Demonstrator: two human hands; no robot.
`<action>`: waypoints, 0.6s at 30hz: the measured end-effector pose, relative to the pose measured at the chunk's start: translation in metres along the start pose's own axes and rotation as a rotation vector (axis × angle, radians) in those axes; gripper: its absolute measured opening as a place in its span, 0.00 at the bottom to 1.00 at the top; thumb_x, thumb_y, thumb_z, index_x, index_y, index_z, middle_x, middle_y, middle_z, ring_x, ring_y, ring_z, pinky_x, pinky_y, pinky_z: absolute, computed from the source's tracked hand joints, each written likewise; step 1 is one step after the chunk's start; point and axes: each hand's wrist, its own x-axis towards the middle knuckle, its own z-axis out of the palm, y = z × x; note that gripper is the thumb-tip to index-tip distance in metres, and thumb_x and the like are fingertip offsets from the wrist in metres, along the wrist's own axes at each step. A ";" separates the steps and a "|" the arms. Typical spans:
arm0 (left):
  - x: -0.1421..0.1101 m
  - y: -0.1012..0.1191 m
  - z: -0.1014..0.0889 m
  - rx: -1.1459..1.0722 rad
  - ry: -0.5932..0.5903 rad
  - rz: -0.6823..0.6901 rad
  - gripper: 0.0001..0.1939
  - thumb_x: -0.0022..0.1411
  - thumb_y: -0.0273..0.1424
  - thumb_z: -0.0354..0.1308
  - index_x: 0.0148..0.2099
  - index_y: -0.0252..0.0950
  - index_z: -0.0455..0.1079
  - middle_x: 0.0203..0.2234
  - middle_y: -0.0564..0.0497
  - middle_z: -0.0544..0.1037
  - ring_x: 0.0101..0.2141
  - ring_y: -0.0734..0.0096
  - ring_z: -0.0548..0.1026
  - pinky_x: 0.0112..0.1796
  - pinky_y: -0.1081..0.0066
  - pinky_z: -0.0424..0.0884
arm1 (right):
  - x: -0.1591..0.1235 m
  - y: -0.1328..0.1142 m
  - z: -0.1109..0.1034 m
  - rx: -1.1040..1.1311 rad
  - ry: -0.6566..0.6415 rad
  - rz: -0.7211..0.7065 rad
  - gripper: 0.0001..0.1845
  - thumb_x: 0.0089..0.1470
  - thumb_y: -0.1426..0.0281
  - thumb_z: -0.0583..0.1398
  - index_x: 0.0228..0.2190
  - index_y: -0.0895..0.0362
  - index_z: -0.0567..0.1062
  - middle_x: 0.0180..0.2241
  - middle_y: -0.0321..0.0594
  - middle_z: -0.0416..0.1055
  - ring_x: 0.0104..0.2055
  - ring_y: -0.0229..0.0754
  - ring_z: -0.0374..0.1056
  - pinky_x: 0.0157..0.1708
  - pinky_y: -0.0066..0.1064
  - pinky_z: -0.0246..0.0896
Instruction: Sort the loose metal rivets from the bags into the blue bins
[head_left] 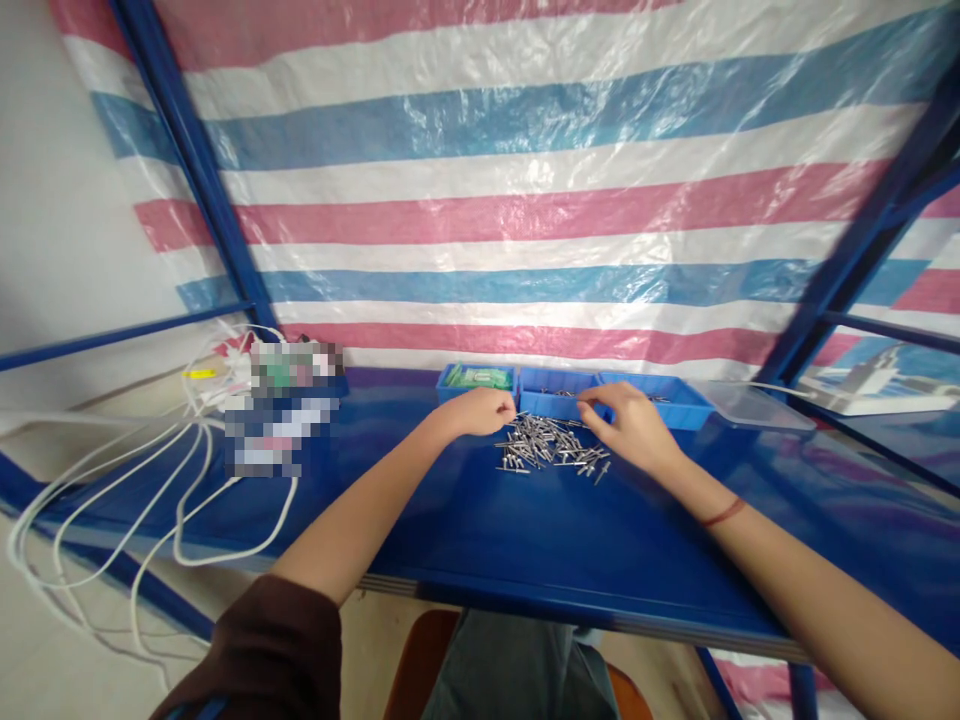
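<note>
A loose pile of silver blind rivets (551,443) lies on the blue tabletop between my hands. My left hand (484,411) is closed with curled fingers at the pile's upper left, in front of the left blue bin (448,384). Whatever it may hold is hidden. To the right of the pile, my right hand (631,422) has its thumb and forefinger brought close together near the front of the middle blue bin (534,400). Anything between those fingertips is too small to make out. Some rivets show inside the middle bin, and small pieces in the right blue bin (688,410).
Green packets (478,377) fill the left bin. A clear plastic lid (757,408) lies right of the bins. White cables (180,500) loop over the table's left end, beside blurred-out items. Blue frame posts (196,160) and striped sheeting (525,220) stand around the blue table (480,530).
</note>
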 end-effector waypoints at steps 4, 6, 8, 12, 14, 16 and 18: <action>0.021 0.017 0.023 -0.264 0.141 0.121 0.09 0.61 0.31 0.47 0.37 0.38 0.69 0.31 0.51 0.77 0.31 0.70 0.73 0.35 0.72 0.67 | -0.004 -0.009 0.027 0.433 0.015 0.265 0.17 0.52 0.59 0.57 0.37 0.57 0.76 0.32 0.42 0.76 0.32 0.44 0.70 0.33 0.37 0.64; 0.024 0.022 0.038 -0.315 0.202 0.153 0.09 0.62 0.31 0.47 0.38 0.37 0.68 0.32 0.50 0.77 0.34 0.69 0.73 0.38 0.70 0.68 | -0.004 -0.009 0.033 0.581 0.017 0.301 0.17 0.51 0.58 0.58 0.35 0.56 0.78 0.33 0.43 0.77 0.34 0.45 0.71 0.36 0.38 0.65; 0.023 0.024 0.049 -0.345 0.235 0.183 0.10 0.63 0.30 0.46 0.38 0.36 0.68 0.33 0.50 0.77 0.35 0.69 0.73 0.39 0.69 0.68 | -0.005 -0.008 0.034 0.694 0.007 0.311 0.16 0.49 0.58 0.60 0.33 0.56 0.78 0.33 0.42 0.77 0.33 0.44 0.70 0.36 0.39 0.65; 0.016 0.028 0.061 -0.407 0.304 0.184 0.11 0.65 0.30 0.44 0.38 0.36 0.68 0.32 0.50 0.77 0.35 0.70 0.74 0.40 0.70 0.68 | -0.004 -0.014 0.027 0.846 -0.012 0.367 0.14 0.46 0.61 0.62 0.34 0.55 0.79 0.29 0.39 0.76 0.27 0.40 0.68 0.30 0.34 0.65; 0.014 0.030 0.063 -0.456 0.358 0.144 0.11 0.65 0.31 0.43 0.39 0.36 0.67 0.33 0.50 0.77 0.36 0.70 0.74 0.40 0.70 0.68 | -0.004 -0.019 0.023 0.889 -0.009 0.381 0.13 0.45 0.62 0.63 0.34 0.55 0.79 0.27 0.39 0.75 0.27 0.40 0.67 0.28 0.33 0.64; 0.012 0.033 0.066 -0.500 0.394 0.113 0.12 0.66 0.32 0.43 0.39 0.37 0.67 0.33 0.50 0.77 0.36 0.71 0.74 0.40 0.71 0.68 | -0.003 -0.024 0.020 0.910 -0.004 0.379 0.13 0.45 0.62 0.63 0.33 0.55 0.79 0.27 0.39 0.75 0.28 0.40 0.67 0.28 0.32 0.63; 0.012 0.034 0.067 -0.535 0.409 0.093 0.12 0.66 0.32 0.43 0.39 0.37 0.67 0.32 0.51 0.78 0.35 0.71 0.74 0.40 0.71 0.68 | -0.003 -0.028 0.017 0.915 0.003 0.372 0.13 0.45 0.61 0.63 0.32 0.55 0.79 0.27 0.39 0.75 0.27 0.39 0.66 0.27 0.32 0.63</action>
